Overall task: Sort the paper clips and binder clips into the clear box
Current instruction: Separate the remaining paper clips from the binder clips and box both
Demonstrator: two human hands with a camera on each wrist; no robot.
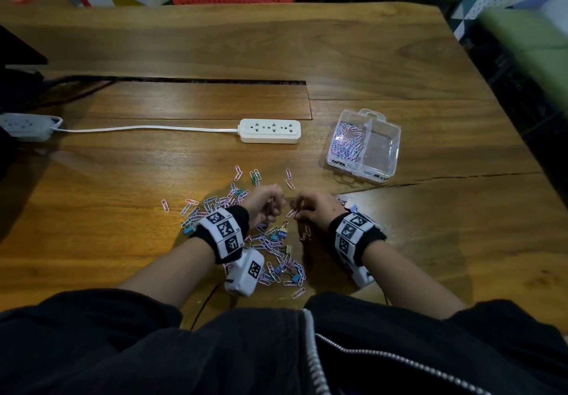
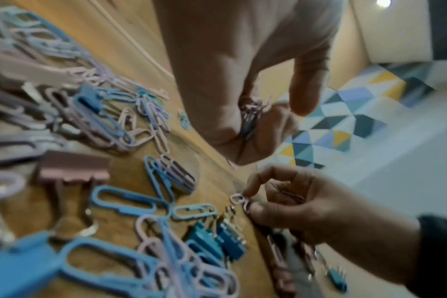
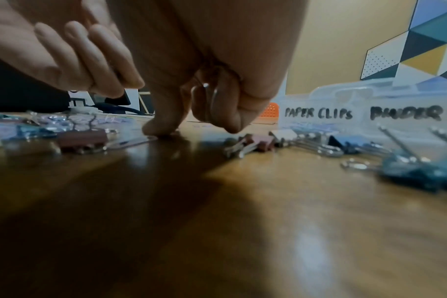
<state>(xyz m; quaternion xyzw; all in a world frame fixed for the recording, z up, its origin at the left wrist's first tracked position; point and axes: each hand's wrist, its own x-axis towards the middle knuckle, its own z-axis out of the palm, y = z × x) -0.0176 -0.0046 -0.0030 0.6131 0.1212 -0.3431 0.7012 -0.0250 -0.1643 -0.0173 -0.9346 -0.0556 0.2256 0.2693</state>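
My left hand (image 1: 266, 202) is curled round a bunch of paper clips (image 2: 252, 113). My right hand (image 1: 316, 210) pinches one pink paper clip (image 2: 239, 198) just above the counter (image 1: 123, 179). More paper clips and binder clips (image 1: 281, 235) lie mixed in a pile under my wrists. The clear box (image 1: 364, 145) sits far off to the right, with paper clips in its left part.
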